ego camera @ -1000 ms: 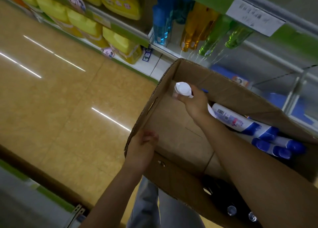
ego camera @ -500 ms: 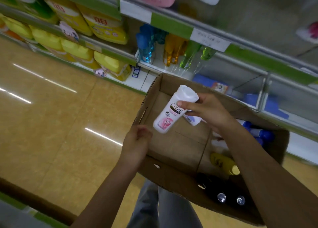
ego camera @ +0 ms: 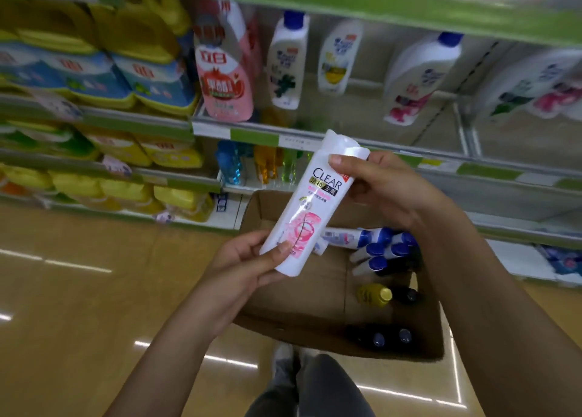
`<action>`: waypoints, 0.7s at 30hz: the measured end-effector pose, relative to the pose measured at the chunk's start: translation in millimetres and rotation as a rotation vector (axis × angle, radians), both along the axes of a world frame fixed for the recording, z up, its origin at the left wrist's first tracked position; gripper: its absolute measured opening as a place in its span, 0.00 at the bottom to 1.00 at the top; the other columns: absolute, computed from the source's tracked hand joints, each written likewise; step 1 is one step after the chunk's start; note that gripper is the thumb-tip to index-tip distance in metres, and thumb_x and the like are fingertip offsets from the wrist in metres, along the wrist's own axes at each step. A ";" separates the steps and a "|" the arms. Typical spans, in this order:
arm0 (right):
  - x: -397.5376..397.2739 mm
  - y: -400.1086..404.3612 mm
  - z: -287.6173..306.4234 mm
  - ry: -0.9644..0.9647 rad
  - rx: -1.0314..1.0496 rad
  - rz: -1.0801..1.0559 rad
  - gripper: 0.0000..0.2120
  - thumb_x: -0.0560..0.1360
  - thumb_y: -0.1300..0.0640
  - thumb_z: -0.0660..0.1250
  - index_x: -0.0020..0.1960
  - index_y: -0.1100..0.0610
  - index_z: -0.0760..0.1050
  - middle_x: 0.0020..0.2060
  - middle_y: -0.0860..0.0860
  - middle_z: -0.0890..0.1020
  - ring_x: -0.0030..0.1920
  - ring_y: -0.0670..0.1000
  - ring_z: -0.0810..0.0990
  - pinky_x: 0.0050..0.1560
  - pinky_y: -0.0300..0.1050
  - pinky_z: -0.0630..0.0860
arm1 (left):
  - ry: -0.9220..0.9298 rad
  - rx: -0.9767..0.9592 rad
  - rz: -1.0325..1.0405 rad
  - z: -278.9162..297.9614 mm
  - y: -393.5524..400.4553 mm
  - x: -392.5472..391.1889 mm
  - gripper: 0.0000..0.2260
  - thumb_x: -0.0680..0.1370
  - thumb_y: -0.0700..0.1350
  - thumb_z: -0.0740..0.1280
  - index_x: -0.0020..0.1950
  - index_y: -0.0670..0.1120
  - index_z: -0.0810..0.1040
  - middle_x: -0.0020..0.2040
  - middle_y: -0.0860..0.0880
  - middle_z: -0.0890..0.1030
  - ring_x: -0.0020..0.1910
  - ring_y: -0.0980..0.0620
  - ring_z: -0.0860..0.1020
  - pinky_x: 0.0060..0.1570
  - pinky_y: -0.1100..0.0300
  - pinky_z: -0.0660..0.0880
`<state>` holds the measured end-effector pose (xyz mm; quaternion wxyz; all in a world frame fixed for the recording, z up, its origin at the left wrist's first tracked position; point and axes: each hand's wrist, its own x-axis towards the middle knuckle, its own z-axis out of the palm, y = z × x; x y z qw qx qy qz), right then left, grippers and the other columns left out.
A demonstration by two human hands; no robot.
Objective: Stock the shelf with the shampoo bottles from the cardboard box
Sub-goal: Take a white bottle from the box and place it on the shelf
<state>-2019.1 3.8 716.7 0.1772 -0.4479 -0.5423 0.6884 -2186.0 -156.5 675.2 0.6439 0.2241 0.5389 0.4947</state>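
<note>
Both hands grip the shampoo bottle (ego camera: 310, 202), left hand (ego camera: 248, 263) at its base, right hand (ego camera: 382, 186) near the cap, label up, probably checking it; the cardboard box (ego camera: 283, 328) sits below them.

The shampoo bottle (ego camera: 310, 202) is white, with black lettering and a pink swirl pattern on its lower front. The cardboard box (ego camera: 277, 293) is plain brown. Inside it, at the far right, lie white bottles with blue caps (ego camera: 382, 246); nearer sits a yellow bottle (ego camera: 374, 294), and nearest are dark bottles (ego camera: 378, 338). The floor (ego camera: 78, 290) is tan with pale streaks of reflected light. The shelf edges (ego camera: 346, 7) are green. On the far left stand yellow jugs (ego camera: 135, 29) and blue-and-yellow packs (ego camera: 157, 82). Beside them is a pink pouch (ego camera: 225, 79) with red markings. To the right stand white bottles with blue caps (ego camera: 288, 60). Lower down are blue, orange and green clear bottles (ego camera: 261, 164). The trousers (ego camera: 315, 388) are grey.
</note>
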 end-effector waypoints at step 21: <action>64.1 -38.3 136.6 0.489 0.135 -0.435 0.24 0.74 0.51 0.69 0.63 0.67 0.74 0.58 0.62 0.81 0.59 0.60 0.80 0.59 0.57 0.79 | 0.856 0.624 0.145 130.2 27.6 91.9 0.16 0.69 0.48 0.75 0.53 0.57 0.74 0.51 0.57 0.78 0.52 0.57 0.78 0.42 0.62 0.77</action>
